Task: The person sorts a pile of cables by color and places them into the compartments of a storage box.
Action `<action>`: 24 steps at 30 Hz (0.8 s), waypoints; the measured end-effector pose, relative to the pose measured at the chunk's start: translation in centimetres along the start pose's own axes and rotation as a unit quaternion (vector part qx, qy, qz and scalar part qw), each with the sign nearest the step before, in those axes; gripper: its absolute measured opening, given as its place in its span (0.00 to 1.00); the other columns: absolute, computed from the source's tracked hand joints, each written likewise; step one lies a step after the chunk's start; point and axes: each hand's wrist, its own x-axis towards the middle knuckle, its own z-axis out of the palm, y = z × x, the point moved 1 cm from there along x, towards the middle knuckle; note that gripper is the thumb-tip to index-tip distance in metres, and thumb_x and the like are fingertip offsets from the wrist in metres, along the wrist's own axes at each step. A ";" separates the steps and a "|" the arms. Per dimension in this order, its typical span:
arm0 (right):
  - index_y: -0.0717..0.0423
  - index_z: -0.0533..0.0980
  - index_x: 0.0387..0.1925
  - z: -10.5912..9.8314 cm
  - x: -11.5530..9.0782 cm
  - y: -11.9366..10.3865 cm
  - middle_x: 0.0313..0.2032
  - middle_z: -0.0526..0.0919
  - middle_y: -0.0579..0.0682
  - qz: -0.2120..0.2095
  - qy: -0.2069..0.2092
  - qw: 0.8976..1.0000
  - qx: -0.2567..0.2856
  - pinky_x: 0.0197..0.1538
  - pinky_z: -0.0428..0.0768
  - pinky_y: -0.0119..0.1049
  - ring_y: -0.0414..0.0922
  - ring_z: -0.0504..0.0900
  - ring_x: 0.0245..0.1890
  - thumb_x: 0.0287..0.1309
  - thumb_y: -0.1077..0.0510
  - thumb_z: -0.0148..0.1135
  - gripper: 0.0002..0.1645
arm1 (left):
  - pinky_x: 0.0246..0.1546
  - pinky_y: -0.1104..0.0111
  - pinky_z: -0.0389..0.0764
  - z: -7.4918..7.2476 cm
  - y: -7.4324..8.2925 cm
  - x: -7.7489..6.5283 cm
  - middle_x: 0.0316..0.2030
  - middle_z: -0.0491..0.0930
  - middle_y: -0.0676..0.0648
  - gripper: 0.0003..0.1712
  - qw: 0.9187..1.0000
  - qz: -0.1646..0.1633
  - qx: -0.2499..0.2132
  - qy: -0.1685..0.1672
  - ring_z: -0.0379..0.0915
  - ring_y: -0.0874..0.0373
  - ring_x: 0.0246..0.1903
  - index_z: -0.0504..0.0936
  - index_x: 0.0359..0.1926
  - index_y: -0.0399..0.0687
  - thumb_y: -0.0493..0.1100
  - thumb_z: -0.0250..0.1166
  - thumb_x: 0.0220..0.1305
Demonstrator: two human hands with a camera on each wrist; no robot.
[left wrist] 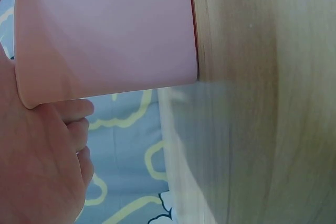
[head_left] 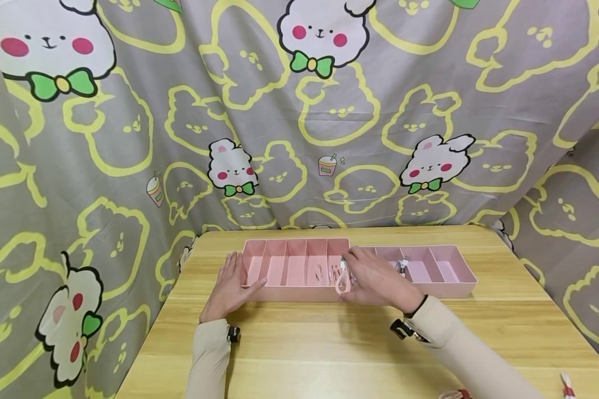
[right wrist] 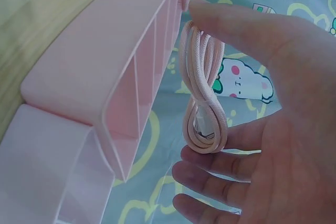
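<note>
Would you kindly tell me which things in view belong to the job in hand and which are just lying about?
In the job:
right hand, holding a coiled pink cable
left hand, against the left divided box
cables inside that box
apparently the right divided box

Seemingly lying about:
partly visible bundle, bottom edge
red-and-white item, lower right

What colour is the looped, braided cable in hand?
Pale pink; the right wrist view shows the cable best.
</note>
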 end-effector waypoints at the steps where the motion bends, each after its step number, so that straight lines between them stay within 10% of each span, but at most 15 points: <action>1: 0.67 0.74 0.62 0.0 0.2 -0.1 0.52 0.80 0.60 0.000 -0.002 1.000 0.003 0.50 0.85 0.51 0.53 0.81 0.47 0.43 0.36 0.82 0.55 | 0.81 0.38 0.44 0.0 0.0 0.0 0.82 0.40 0.31 0.67 1.000 0.000 0.000 0.000 0.29 0.36 0.83 0.41 0.81 0.32 0.77 0.56 0.65; 24: 0.66 0.71 0.67 0.5 3.7 -1.2 0.63 0.75 0.61 -0.005 -0.012 0.999 0.045 0.65 0.80 0.52 0.57 0.76 0.64 0.45 0.33 0.80 0.58 | 0.81 0.39 0.42 0.0 0.0 0.1 0.83 0.36 0.32 0.68 1.000 -0.008 -0.001 -0.013 0.28 0.37 0.83 0.38 0.82 0.33 0.77 0.56 0.65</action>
